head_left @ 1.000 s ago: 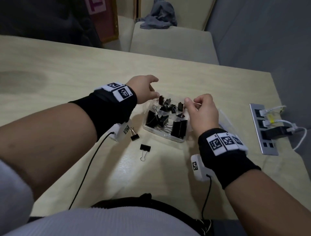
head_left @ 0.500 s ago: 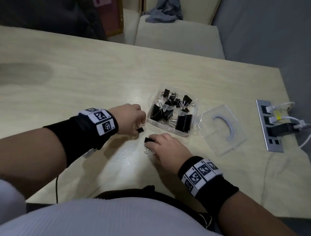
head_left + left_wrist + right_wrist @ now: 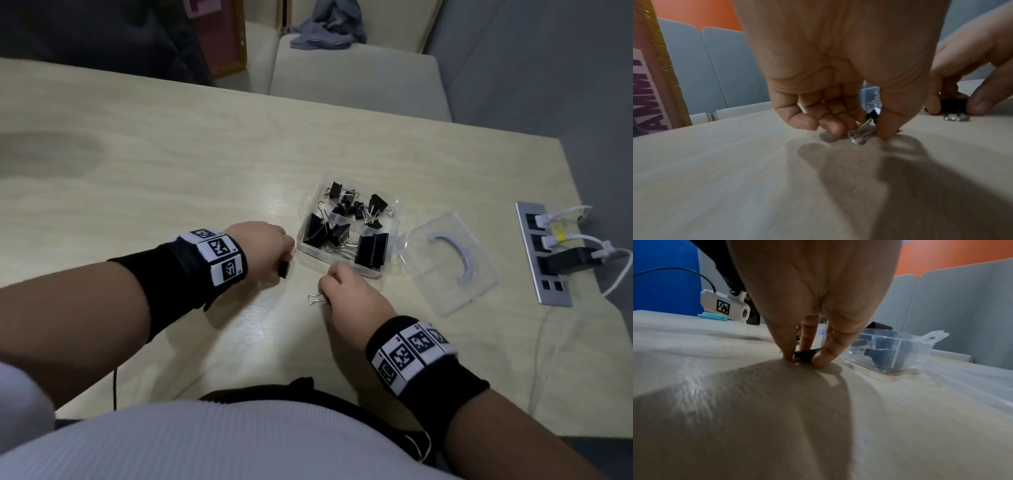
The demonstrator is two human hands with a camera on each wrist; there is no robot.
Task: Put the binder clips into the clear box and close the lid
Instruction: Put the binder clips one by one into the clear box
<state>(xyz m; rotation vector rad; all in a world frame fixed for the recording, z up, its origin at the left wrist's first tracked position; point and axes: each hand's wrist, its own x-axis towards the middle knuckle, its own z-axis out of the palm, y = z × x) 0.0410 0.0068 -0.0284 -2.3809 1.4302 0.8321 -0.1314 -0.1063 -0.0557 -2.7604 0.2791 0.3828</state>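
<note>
Nearest the person, the right hand [image 3: 346, 301] presses down on the table [image 3: 171, 171], thumb and fingers [image 3: 822, 360] pinching a small black clip [image 3: 805, 356] whose silver wire loop [image 3: 317, 298] sticks out to the left. Just beyond and to the left, the left hand [image 3: 263, 250] pinches a second clip [image 3: 284, 269] between thumb and curled fingers [image 3: 834, 128], its wire handles touching the tabletop. Two loose clips, then, one in each hand.

Just past both hands sits the box [image 3: 346, 263], clear plastic, split by inner walls, uncovered. Inside lie black clips with silver handles: larger ones at the near side, smaller ones heaped at the far side; the tangle is too dense to count. To its right the one clear lid [image 3: 452, 263] lies flat, touching the box. Farther right, a grey socket strip [image 3: 544, 253] holds white plugs.
</note>
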